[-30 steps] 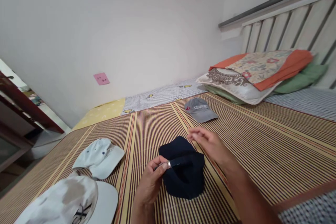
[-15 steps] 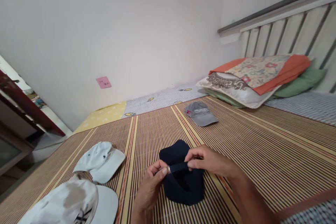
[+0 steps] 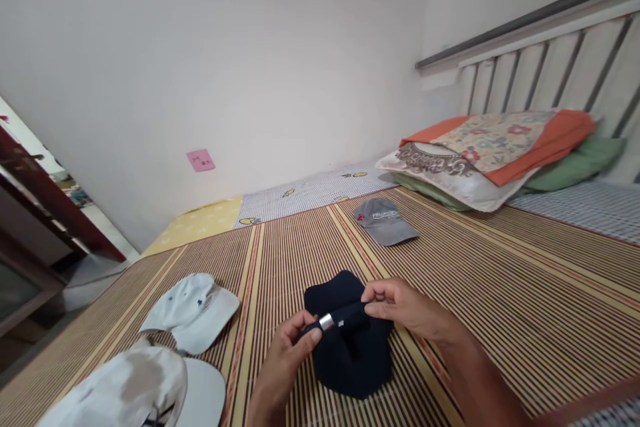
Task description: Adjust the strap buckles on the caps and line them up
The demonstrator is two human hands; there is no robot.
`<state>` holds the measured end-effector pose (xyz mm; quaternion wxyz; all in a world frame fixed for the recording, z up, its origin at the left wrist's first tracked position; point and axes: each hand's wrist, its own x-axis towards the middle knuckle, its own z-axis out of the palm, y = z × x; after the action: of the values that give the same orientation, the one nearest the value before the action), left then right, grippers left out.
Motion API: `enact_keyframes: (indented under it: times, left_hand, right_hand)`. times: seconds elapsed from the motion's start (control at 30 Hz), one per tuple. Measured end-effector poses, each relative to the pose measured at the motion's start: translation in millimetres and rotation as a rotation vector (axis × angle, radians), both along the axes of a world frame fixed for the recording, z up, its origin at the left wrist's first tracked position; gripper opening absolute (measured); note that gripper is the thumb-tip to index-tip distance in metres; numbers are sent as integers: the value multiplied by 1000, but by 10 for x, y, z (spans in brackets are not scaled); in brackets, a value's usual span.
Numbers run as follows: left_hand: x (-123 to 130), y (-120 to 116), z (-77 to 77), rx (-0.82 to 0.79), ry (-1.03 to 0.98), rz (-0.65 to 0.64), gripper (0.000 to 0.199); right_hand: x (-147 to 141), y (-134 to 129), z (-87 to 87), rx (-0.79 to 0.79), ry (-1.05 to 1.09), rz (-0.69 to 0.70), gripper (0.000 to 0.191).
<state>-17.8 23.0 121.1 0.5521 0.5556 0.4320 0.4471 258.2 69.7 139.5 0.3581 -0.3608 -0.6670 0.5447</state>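
Observation:
A dark navy cap (image 3: 350,367) lies on the striped mat in front of me, its back strap (image 3: 353,315) turned up towards me. My left hand (image 3: 295,343) pinches the strap's left end between thumb and fingers, beside a shiny metal buckle (image 3: 327,321). On the other side, my right hand (image 3: 395,303) is closed on the strap's right part. A small pale tag shows just right of the buckle. The cap's front is hidden underneath.
To the left lie a pale cap with small dark marks (image 3: 187,307) and a white cap with a brownish patch (image 3: 145,380). A grey cap (image 3: 383,220) rests farther back. Pillows (image 3: 500,147) are piled by the headboard (image 3: 545,73); a pink note (image 3: 201,160) is on the wall.
The metal buckle has come into full view, with the left fingers now to its left. My right hand has shifted slightly right along with the strap.

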Motion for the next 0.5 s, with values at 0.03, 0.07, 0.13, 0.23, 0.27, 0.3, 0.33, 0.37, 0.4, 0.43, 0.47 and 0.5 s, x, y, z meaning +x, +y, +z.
enact_keyframes:
  times: [0.03, 0.07, 0.13, 0.23, 0.27, 0.3, 0.33, 0.37, 0.4, 0.43, 0.47, 0.5]
  left_hand:
    - [9, 2, -15, -7, -52, 17, 37]
    - [15, 5, -29, -16, -112, 27, 36]
    - [17, 8, -56, -42, -245, 40, 36]
    - [-13, 11, -89, -91, -406, 84, 37]
    - [-30, 10, -95, -105, -434, 101, 37]
    - [-48, 8, -96, -116, -453, 111, 37]
    - [-67, 3, -91, -125, -465, 112, 37]
    - [-84, -4, -77, -131, -471, 110, 37]
    - [-98, -16, -54, -135, -474, 104, 37]
    - [-110, -32, -22, -139, -475, 93, 37]
    - [-120, -54, 17, -143, -474, 78, 38]
    - [-127, -81, 61, -143, -474, 62, 39]
  right_hand:
    - [17, 1, -5, -14, 1, 14, 20]
    - [36, 0, -7, -30, 3, 32, 21]
    - [78, -3, -8, -55, 17, 83, 24]
    - [126, -2, -15, -47, 35, 139, 23]
    - [135, 2, -23, -33, 35, 139, 23]
    - [141, 8, -34, -28, 39, 132, 23]
    - [144, 14, -47, -32, 52, 125, 26]
    - [146, 19, -60, -42, 74, 123, 29]
    - [146, 23, -72, -53, 103, 126, 33]
    - [145, 23, -80, -64, 137, 130, 38]
    - [143, 18, -82, -73, 171, 134, 43]
    - [137, 7, -78, -79, 208, 136, 47]
